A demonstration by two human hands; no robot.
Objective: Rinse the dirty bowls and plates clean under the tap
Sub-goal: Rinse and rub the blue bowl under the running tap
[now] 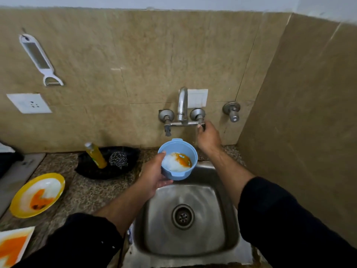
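Both hands at the sink (222, 219) back rim: your left hand (152, 178) grips the blue bowl (185, 175); your right hand (208, 136) grips the tap handle (201, 125).

Long sleeves (286, 219), black or perhaps navy; forearms (123, 202) bare.

Small light-blue bowl (179, 148) with stubby side lugs, held up over the sink's (229, 209) back edge, white froth and orange gunk inside. Round yellow plate (59, 182) and white square plate (11, 234) sit on the counter (87, 192) to the left, both orange-smeared. Chrome wall tap (182, 105) right above the bowl.
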